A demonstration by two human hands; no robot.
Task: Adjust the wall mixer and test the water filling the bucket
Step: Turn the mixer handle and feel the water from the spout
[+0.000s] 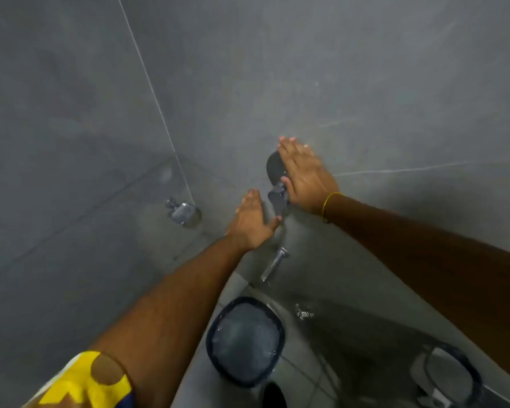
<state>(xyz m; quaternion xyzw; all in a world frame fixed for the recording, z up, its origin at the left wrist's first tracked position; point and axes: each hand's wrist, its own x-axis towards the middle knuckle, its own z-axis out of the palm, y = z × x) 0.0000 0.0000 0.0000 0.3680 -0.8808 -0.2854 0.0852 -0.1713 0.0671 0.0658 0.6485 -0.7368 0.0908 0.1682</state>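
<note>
The wall mixer (pixel 277 198) is a grey metal lever on a dark round plate (pixel 273 167) set in the grey tiled wall. My right hand (pixel 305 175) lies flat over the plate with fingers spread, its thumb against the lever. My left hand (pixel 251 220) is open just left of the lever, with a fingertip touching its lower end. Below them a chrome spout (pixel 274 265) sticks out of the wall. A dark blue bucket (pixel 245 340) stands on the floor under the spout, with rippling water inside.
A chrome tap (pixel 183 213) is fixed on the wall to the left. A second dark container (pixel 448 375) sits on the tiled floor at the lower right. A small splash of water (pixel 304 313) shows on the floor beside the bucket.
</note>
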